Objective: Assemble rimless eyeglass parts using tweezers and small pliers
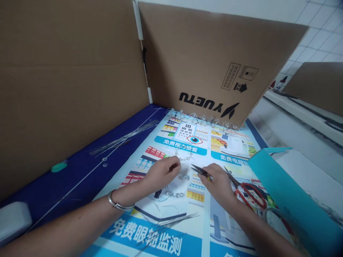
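Observation:
My left hand (166, 169) is closed in a pinch on a thin wire strung with clear round beads (180, 195); the exact grip point is hidden by the fingers. My right hand (217, 180) is closed around small pliers (201, 171), whose dark jaws point left toward my left fingertips, a short gap away. More clear beads (187, 157) on wire lie just beyond my hands. Scissors with red handles (249, 195) lie beside my right wrist, blades partly spread. Loose thin wires (174, 223) rest on the printed sheet below my hands.
Cardboard panels (214, 60) stand at the left and back. Beaded wire pieces (206, 119) line the back panel's foot. A wire bundle (125, 137) and a green piece (59, 167) lie at left. A teal box (289, 200) stands right, a roll of tape (278, 221) near my right forearm.

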`<move>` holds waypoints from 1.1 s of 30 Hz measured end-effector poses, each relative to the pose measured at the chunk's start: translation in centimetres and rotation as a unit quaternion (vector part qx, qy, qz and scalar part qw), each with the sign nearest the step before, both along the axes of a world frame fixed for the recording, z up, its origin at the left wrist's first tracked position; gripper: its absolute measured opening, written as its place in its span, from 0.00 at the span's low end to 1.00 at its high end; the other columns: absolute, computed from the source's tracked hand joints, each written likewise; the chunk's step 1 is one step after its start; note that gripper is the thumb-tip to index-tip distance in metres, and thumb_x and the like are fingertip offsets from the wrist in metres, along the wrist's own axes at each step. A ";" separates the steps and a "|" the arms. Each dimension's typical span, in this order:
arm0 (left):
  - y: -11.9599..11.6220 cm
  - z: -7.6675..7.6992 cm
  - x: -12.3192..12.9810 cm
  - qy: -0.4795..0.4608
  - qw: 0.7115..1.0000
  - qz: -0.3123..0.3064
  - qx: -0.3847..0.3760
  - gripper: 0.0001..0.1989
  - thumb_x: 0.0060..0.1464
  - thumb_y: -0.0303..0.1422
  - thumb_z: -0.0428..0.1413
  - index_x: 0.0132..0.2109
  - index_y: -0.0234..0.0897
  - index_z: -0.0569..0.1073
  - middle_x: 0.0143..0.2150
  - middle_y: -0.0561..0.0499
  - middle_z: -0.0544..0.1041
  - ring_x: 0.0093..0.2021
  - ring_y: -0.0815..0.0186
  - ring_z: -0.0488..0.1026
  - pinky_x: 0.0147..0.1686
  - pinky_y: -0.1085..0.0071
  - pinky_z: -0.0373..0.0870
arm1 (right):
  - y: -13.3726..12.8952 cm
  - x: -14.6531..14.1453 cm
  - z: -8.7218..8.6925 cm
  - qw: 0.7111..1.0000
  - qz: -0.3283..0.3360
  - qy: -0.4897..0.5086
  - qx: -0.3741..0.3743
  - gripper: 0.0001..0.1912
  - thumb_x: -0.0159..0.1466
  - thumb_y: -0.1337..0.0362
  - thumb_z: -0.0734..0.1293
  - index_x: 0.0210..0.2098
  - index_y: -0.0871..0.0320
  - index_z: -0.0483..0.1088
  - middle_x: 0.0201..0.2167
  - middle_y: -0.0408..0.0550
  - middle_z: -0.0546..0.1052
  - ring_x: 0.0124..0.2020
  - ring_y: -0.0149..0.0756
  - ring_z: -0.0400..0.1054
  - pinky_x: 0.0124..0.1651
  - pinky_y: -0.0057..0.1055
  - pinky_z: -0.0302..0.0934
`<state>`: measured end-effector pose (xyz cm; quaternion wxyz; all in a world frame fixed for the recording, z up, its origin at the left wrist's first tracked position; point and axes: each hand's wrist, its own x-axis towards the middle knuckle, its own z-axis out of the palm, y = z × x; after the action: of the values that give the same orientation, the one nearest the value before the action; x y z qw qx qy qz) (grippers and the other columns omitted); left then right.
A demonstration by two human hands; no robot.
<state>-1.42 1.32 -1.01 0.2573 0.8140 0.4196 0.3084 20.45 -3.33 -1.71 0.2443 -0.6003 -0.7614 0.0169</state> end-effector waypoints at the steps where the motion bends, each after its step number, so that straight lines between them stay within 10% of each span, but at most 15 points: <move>1: 0.0 0.0 0.0 0.007 1.000 -0.009 0.018 0.06 0.52 0.28 0.45 0.31 0.36 0.65 0.25 0.55 0.66 0.26 0.71 0.63 0.25 0.77 0.57 | 0.0 0.1 0.2 1.000 -0.001 -0.012 -0.002 0.07 0.58 0.62 0.62 0.35 0.57 0.69 0.31 0.45 0.69 0.37 0.34 0.61 0.39 0.30 0.53; 10: -0.1 -0.5 0.1 0.079 0.985 -0.095 0.118 0.07 0.54 0.27 0.44 0.34 0.35 0.66 0.30 0.50 0.67 0.33 0.67 0.64 0.33 0.72 0.59 | 0.0 0.0 1.0 0.992 0.009 -0.128 0.002 0.06 0.59 0.64 0.61 0.34 0.57 0.69 0.32 0.47 0.68 0.38 0.35 0.59 0.42 0.30 0.48; 33: 0.5 -1.1 0.3 0.136 0.982 -0.104 0.075 0.06 0.50 0.33 0.52 0.30 0.35 0.69 0.30 0.49 0.68 0.35 0.64 0.64 0.36 0.69 0.58 | 0.1 0.3 1.3 0.977 -0.002 -0.205 -0.059 0.08 0.59 0.59 0.61 0.28 0.55 0.67 0.28 0.43 0.70 0.33 0.33 0.61 0.35 0.28 0.45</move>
<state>-1.13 1.82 -2.12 0.1666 0.9045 0.3394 0.1974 20.78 -3.22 -0.43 0.0476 -0.6058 -0.7917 -0.0620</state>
